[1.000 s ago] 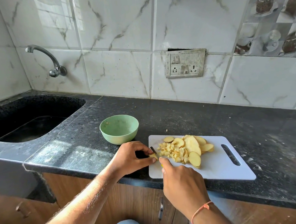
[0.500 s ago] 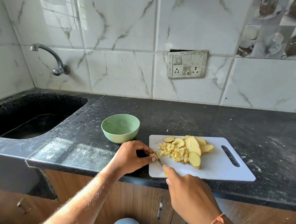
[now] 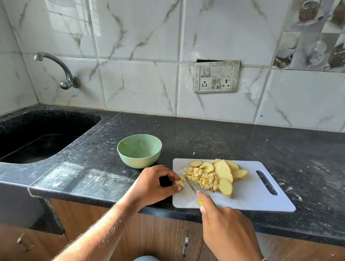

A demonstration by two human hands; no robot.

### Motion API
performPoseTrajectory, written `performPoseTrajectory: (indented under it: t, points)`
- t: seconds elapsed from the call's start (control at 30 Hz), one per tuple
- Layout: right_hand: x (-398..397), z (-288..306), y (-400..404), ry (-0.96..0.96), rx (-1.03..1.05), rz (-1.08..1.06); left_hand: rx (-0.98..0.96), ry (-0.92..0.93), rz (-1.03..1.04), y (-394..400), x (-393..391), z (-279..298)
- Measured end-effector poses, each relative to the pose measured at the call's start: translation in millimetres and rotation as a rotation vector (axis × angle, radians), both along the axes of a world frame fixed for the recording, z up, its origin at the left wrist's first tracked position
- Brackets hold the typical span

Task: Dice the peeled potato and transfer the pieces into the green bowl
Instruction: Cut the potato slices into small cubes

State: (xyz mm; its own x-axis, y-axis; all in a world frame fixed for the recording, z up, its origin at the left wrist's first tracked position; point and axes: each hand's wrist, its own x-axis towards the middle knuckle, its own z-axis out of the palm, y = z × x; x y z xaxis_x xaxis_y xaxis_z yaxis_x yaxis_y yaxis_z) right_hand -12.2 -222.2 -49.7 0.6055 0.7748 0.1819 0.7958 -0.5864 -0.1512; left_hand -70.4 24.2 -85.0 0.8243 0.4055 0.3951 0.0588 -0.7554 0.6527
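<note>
My left hand pinches a potato strip to steady it. My right hand grips the knife, blade beside my fingertips, dicing.

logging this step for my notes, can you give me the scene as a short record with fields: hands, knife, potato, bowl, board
left hand: left hand pinches a small potato piece at the board's left edge
right hand: right hand grips the knife, blade angled down by that piece
potato: diced cubes heaped mid-board, uncut slices to their right
bowl: green bowl on the counter behind the left hand, holding no dice
board: white cutting board at the counter's front edge
stage: dicing under way, transfer not begun
</note>
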Motion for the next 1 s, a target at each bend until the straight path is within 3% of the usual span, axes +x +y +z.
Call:
performPoseTrajectory:
  t: [0.63, 1.0]
  points:
    - [-4.4, 8.5, 13.8, 0.008, 0.12, 0.036, -0.093, 0.08, 0.026, 5.1, -1.8, 7.5]
    - [-9.5, 8.7, 17.1, -0.045, -0.057, 0.062, -0.112, 0.046, -0.019, 6.0, -3.5, 7.7]
